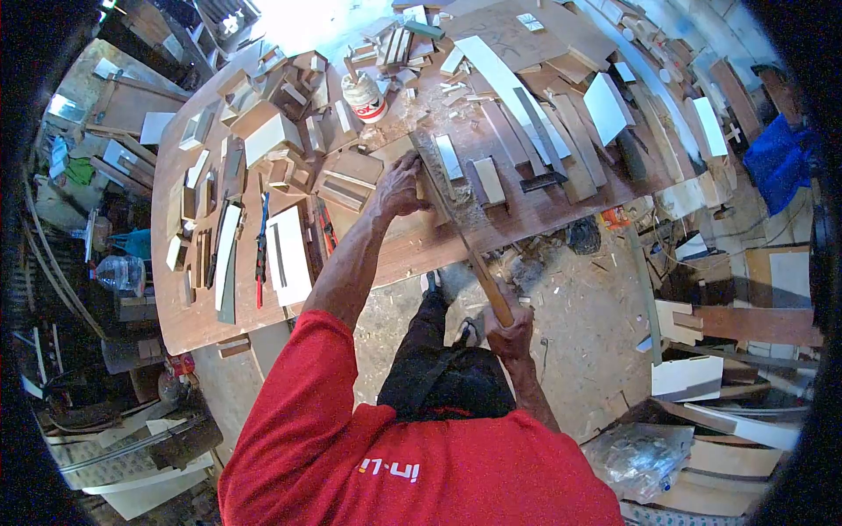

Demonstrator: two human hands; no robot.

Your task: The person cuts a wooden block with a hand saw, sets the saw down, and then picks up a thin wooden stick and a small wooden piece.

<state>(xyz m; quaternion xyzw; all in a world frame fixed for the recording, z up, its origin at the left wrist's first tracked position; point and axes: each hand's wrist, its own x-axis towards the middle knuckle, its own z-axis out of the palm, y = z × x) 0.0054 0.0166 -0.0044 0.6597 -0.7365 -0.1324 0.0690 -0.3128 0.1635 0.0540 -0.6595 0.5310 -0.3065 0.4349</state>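
Observation:
My right hand [510,330] is wrapped around the long straight handle of a hand saw [491,289], just off the front edge of the workbench. Its narrow dark blade slants up and left across the bench. On the bench, my left hand [402,186] is bent over a flat wooden board [405,230], close to the left of the blade, with its fingers curled and partly hidden. The board's contact with the blade is hard to make out. Right of the blade lie a white-faced strip [448,156] and a small pale block [488,181].
The brown workbench [197,326] carries a white glue tub [364,98], clamps [261,250] with red parts, a metal square [542,181] and many wood offcuts. Boards and a clear plastic bag [645,456] lie at right. A blue cloth [778,167] hangs beyond.

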